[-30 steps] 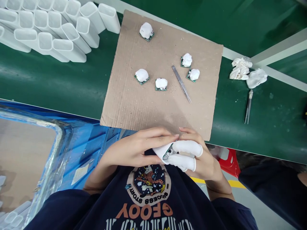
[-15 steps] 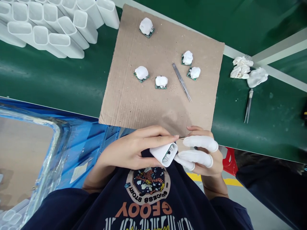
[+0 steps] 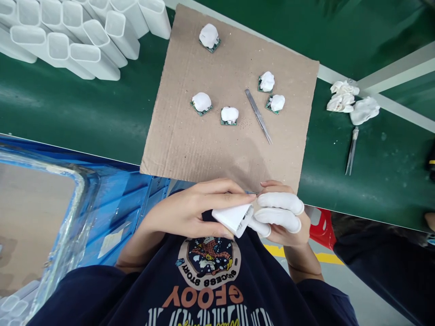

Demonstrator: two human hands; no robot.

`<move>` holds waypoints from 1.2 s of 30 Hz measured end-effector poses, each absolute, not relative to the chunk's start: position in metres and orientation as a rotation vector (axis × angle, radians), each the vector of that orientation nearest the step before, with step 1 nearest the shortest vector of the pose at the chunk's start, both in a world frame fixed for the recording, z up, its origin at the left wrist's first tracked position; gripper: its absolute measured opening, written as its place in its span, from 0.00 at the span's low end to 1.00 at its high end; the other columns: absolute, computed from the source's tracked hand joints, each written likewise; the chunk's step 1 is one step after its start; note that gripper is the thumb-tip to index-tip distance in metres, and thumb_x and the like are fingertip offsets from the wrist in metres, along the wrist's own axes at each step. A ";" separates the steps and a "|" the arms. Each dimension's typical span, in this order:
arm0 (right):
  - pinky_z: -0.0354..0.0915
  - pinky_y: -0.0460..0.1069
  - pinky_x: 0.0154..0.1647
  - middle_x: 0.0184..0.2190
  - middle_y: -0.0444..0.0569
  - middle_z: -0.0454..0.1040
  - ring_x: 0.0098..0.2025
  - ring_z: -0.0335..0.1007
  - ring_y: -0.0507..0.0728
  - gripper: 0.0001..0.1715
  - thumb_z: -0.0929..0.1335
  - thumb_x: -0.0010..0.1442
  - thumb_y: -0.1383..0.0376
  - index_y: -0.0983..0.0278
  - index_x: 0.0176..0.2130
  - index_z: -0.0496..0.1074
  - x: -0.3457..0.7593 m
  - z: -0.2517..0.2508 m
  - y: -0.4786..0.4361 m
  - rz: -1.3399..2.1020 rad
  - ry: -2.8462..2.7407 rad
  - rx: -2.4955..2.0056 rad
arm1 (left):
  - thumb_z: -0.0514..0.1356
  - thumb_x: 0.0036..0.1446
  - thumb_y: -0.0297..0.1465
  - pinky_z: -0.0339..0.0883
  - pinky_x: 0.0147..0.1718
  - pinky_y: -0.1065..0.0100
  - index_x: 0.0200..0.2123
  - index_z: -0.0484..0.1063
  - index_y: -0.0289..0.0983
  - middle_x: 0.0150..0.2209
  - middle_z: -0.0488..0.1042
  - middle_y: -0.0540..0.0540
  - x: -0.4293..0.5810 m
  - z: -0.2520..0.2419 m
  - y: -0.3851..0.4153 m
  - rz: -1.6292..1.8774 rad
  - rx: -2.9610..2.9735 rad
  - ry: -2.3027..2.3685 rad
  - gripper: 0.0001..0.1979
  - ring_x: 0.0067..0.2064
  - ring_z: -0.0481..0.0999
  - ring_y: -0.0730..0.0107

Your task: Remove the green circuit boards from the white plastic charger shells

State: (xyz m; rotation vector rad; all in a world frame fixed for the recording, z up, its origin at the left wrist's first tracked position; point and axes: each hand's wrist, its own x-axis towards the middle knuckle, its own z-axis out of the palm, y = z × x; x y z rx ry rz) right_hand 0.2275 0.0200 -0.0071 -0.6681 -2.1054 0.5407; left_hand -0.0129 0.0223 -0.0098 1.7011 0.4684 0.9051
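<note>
My left hand (image 3: 197, 206) is wrapped round a white plastic housing (image 3: 229, 218), a flattened tube tilted with its open end toward the right. Inside that opening some small parts show, too dark to name. My right hand (image 3: 282, 215) is at the open end, wearing white finger cots on several fingers, which are bent and pressed close together. Its fingertips touch or nearly touch the housing's rim and the tip of my left index finger. Whatever it pinches is hidden behind the fingers. Both hands are just off the near edge of a cardboard sheet (image 3: 204, 149).
Several small green circuit boards topped with white lumps, one being this board (image 3: 229, 116), lie on the cardboard beside metal tweezers (image 3: 258, 116). White housings (image 3: 91, 59) stand at far left. Right are crumpled finger cots (image 3: 341, 96), more tweezers (image 3: 352, 151) and another person's dark sleeve (image 3: 384, 271).
My right hand has shifted slightly left, closer to the housing. The housing has turned a little, so less of its opening shows. A thin metal piece between the fingertips is now hidden.
</note>
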 end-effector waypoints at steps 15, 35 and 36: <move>0.73 0.53 0.31 0.32 0.46 0.71 0.33 0.70 0.55 0.04 0.70 0.64 0.70 0.61 0.39 0.74 0.219 -0.007 0.016 0.880 -1.952 -0.637 | 0.68 0.59 0.30 0.75 0.48 0.64 0.63 0.69 0.40 0.49 0.77 0.38 -0.010 -0.014 0.023 0.974 1.624 0.480 0.29 0.49 0.78 0.62; 0.77 0.55 0.37 0.39 0.49 0.77 0.38 0.76 0.58 0.22 0.75 0.58 0.72 0.60 0.51 0.77 0.233 0.001 0.028 0.665 -1.974 -0.788 | 0.76 0.48 0.33 0.75 0.45 0.68 0.55 0.76 0.44 0.47 0.82 0.44 -0.013 -0.017 0.016 0.922 1.076 0.640 0.30 0.47 0.82 0.63; 0.76 0.55 0.38 0.40 0.50 0.76 0.39 0.75 0.58 0.22 0.76 0.58 0.72 0.61 0.52 0.76 0.231 0.004 0.028 0.709 -2.019 -0.756 | 0.76 0.47 0.33 0.75 0.45 0.68 0.55 0.77 0.44 0.46 0.82 0.44 -0.013 -0.017 0.016 0.902 1.044 0.642 0.30 0.46 0.82 0.62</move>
